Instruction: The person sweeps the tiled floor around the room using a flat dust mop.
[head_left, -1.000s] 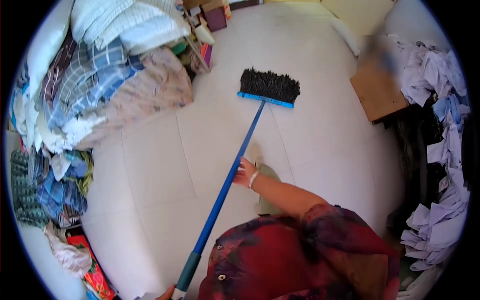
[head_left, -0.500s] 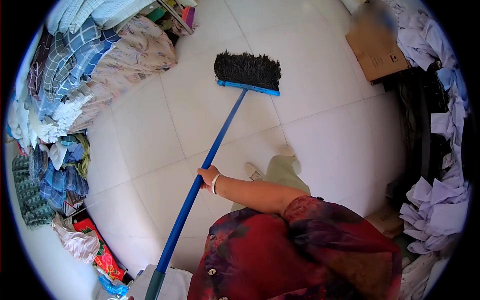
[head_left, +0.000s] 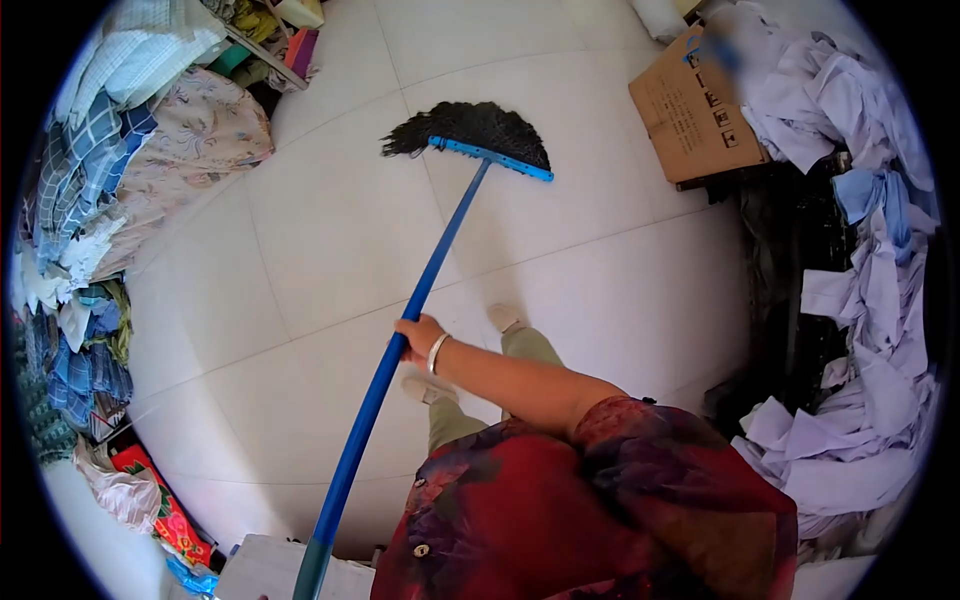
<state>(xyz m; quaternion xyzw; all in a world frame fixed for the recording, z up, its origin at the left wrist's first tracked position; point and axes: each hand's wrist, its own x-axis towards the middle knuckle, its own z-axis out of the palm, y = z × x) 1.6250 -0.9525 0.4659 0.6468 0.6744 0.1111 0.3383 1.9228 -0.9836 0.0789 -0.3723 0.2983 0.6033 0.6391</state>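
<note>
My right hand [head_left: 418, 340], with a pale bangle at its wrist, is closed around the blue handle of a mop [head_left: 372, 410]. The handle slants from the bottom left up to a blue crossbar [head_left: 495, 158]. Its dark, shaggy mop head [head_left: 480, 125] lies on the tiled floor [head_left: 340, 230], strands fanned out to the left. Past a grey-green grip [head_left: 314, 570], the handle's near end runs out of the frame at the bottom. My left hand cannot be made out there.
Piled clothes and cloth [head_left: 100, 190] line the left side, with a patterned cover [head_left: 200, 150] hanging to the floor. On the right stand a cardboard box [head_left: 690, 120] and heaps of white cloth [head_left: 850, 400]. A red flowered item [head_left: 165, 505] lies low on the left.
The view has shifted to the right and my feet have stepped. The mop head has turned, its strands now sweeping out to the left. My right hand keeps its hold on the handle.
</note>
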